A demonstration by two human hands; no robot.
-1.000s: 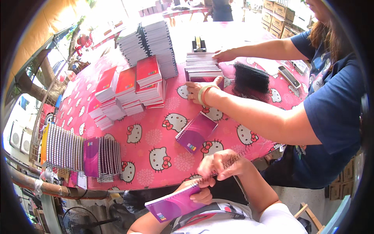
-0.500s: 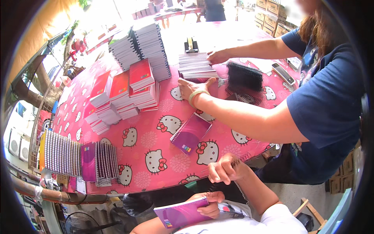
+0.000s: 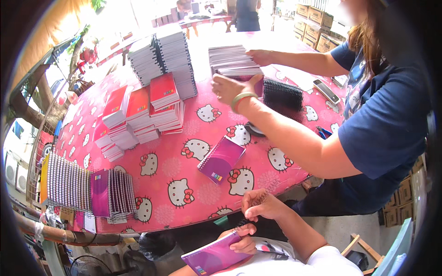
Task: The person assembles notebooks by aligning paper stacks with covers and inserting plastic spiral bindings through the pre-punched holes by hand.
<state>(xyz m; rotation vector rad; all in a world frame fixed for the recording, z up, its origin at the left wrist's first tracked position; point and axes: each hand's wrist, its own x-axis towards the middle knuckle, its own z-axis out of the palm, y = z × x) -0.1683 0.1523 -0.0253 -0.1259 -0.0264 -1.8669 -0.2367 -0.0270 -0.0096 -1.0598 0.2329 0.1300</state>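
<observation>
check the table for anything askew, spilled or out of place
One purple notebook lies alone, slanted on the pink tablecloth, apart from the red notebooks and the row of spiral notebooks, so it looks stray. I see no spill or damage.

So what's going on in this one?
The person's left hand holds a purple rectangular paper notebook, while the right hand grips a thin dark spiral coil that reaches down toward it. Whether the coil is threaded is too small to tell. At the right, a co-worker's hands are at a stack of white-paged notebooks on the pink cartoon-patterned table.
</observation>
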